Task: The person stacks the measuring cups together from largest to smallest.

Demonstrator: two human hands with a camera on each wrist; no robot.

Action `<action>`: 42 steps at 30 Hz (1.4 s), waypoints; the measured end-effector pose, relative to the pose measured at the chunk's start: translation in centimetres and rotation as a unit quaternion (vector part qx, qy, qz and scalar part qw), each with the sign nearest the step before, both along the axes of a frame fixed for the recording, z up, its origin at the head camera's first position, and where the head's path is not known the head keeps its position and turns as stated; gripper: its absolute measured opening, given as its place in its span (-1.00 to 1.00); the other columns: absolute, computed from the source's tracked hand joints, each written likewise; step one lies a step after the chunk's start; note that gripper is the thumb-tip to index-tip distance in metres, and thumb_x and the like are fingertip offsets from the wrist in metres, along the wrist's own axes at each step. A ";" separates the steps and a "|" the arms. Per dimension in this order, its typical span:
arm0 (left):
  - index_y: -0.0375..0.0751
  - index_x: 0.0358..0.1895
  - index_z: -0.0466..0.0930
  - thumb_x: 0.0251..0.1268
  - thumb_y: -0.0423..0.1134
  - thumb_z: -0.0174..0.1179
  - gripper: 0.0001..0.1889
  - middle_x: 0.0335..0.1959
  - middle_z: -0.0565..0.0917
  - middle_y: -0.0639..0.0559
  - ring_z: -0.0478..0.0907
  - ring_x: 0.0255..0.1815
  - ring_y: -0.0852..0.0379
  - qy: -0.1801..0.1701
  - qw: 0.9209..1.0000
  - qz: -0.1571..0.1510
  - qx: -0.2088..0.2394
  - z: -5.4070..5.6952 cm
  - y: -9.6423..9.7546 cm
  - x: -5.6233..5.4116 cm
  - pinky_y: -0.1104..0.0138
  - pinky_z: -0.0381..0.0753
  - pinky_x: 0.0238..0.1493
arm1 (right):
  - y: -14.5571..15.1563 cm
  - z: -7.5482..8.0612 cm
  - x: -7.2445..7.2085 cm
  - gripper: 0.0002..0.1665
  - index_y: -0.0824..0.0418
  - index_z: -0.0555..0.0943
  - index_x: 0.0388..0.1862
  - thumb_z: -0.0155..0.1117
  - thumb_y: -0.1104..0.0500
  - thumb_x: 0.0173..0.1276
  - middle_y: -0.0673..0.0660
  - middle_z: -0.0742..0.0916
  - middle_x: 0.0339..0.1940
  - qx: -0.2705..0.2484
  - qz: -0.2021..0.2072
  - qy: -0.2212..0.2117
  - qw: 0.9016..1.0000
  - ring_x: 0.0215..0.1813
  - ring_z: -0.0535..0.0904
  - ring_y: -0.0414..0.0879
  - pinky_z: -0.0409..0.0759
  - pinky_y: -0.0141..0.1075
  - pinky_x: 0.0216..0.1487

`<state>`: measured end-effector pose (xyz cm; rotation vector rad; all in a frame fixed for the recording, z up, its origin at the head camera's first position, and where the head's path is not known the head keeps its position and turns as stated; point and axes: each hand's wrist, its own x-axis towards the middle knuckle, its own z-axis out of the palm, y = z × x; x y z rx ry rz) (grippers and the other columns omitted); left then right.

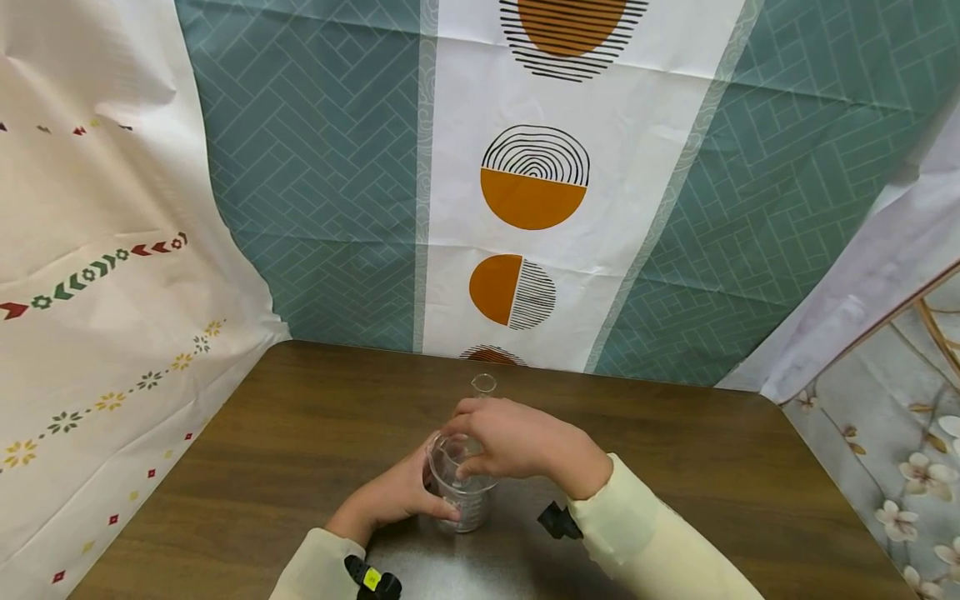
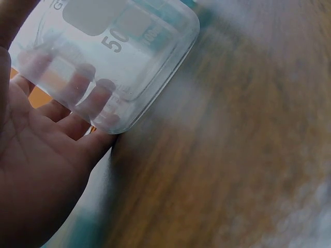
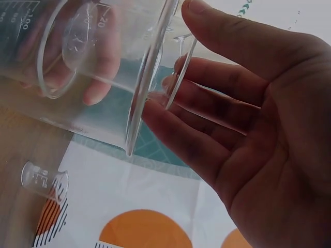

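Observation:
A large clear glass beaker with printed markings stands upright on the table. My left hand grips it from the left, thumb on the near side and fingers round the far side, seen through the glass in the left wrist view. Over its mouth is my right hand, with thumb and fingers spread about the rim of a smaller glass beaker nested inside. That inner rim sticks out past the large beaker's rim. More glass, a ring-shaped edge, shows deeper within.
Another small glass beaker stands on the brown wooden table behind my right hand. A patterned cloth hangs along the table's back edge, with a pale cloth on the left and a floral one on the right.

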<state>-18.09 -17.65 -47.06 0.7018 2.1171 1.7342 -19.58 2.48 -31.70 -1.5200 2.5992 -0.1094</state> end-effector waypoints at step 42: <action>-0.04 0.55 -0.24 -0.02 -0.21 0.50 0.18 0.57 -0.01 -0.03 0.05 0.52 -0.04 -0.015 1.000 -0.015 -0.001 0.0 -0.1 -0.2 0.60 0.25 0.25 | -0.6 -2.2 -0.2 -0.50 0.05 0.62 0.13 0.44 0.02 0.21 -0.04 0.62 0.16 0.046 0.010 -0.003 0.999 0.15 0.57 -0.21 0.54 -0.36 0.16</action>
